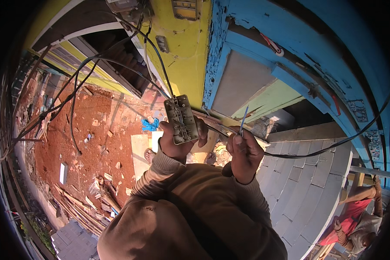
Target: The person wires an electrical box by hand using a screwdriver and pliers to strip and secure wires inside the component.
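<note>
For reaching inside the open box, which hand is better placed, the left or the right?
Probably the right hand: it pinches a thin blue rod beside the box, not touching it. The left hand is occupied gripping the box, whose open inside faces the camera.

- The person's left hand and right hand are bare.
- The left sleeve is long and brown, ribbed toward the wrist.
- The right sleeve is a similar brown, also ribbed.
- Plain brown cloth covers the near body, with a small darker mark at left.
- Farther off, the left foot seems to wear dark-strapped footwear, too small to tell clearly.
</note>
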A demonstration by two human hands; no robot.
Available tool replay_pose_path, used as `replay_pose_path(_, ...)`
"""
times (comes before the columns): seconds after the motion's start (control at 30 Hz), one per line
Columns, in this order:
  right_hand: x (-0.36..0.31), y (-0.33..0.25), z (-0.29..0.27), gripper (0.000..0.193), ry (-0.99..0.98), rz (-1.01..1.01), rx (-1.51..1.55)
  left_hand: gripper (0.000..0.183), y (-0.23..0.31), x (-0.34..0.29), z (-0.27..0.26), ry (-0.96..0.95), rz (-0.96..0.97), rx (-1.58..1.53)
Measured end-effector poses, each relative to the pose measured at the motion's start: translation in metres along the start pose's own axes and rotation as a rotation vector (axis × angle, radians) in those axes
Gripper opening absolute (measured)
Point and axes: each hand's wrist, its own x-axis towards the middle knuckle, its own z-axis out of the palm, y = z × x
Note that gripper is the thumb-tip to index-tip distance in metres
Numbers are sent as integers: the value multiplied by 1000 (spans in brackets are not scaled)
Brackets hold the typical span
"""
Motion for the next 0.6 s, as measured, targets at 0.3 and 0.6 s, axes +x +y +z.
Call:
replay_pose_path(0.3,-11,-8,14,7,-172,79,-306,111,11,-7,26,303,-207,-77)
replay_pose_path(0.6,-11,-7,25,11,-245,5,-460,107,12,-11,27,358,-129,-146)
